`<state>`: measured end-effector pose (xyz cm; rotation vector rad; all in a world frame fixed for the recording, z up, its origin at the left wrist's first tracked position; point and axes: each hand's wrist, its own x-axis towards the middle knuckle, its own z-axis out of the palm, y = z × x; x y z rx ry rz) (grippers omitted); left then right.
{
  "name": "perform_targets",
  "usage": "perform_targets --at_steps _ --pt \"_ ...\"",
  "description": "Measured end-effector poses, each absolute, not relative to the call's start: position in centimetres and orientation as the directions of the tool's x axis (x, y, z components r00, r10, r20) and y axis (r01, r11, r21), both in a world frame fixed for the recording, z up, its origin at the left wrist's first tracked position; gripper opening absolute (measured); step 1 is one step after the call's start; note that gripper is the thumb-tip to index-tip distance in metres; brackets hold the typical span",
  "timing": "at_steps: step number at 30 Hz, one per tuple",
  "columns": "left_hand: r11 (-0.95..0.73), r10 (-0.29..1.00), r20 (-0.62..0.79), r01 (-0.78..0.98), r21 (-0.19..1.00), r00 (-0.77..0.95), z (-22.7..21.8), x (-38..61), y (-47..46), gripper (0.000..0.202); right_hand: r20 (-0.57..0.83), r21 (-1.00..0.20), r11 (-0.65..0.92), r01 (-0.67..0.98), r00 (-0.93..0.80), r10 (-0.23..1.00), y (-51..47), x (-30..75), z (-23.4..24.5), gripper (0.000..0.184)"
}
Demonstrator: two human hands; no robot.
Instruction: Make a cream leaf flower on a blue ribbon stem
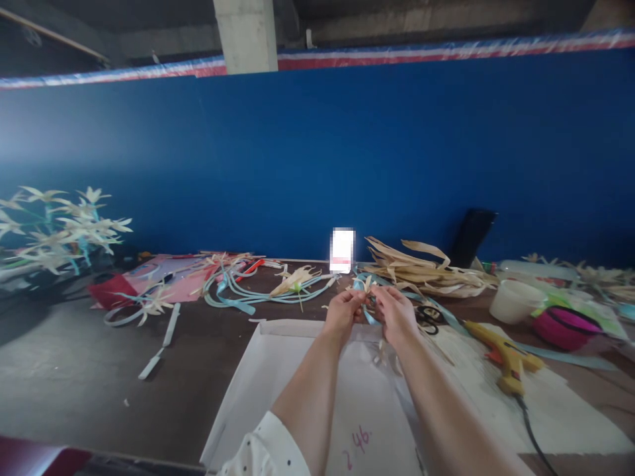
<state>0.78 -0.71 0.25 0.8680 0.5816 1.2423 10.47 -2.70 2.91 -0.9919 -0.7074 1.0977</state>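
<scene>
My left hand (344, 312) and my right hand (395, 315) meet above the far edge of a white cardboard box lid (297, 370). Both have their fingers closed in a pinch around a small pale flower of dried husk (367, 284). Light-blue ribbon (370, 318) shows between the fingers, beside the flower. The fingertips partly cover the flower's base, so its stem is hard to make out. Just right of my right hand lie black-handled scissors (429, 316).
A yellow glue gun (506, 354) with a black cord lies on white paper at the right. Dried husks (431, 268), a white cup (516, 301) and a pink pouch (568, 328) stand behind. Blue-wrapped stems (233, 297) and a lit phone (342, 251) are further back; husk flowers (74, 225) stand left.
</scene>
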Motion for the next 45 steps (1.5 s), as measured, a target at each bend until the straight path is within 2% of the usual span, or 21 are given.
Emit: perform_targets --at_steps 8,35,45 --pt "0.089 0.975 0.041 -0.555 0.827 0.219 0.50 0.84 -0.85 0.039 0.010 -0.937 0.125 -0.328 0.331 0.944 -2.72 10.32 2.84 0.036" --pt "0.077 0.976 0.046 -0.537 0.840 0.213 0.14 0.83 -0.51 0.040 -0.031 -0.927 0.102 -0.361 0.345 0.938 -2.41 10.22 2.48 0.034" --pt "0.071 0.983 0.033 -0.543 0.837 0.180 0.08 0.97 -0.43 0.039 0.039 -0.954 0.142 -0.264 0.359 0.933 -2.29 10.65 2.12 0.034"
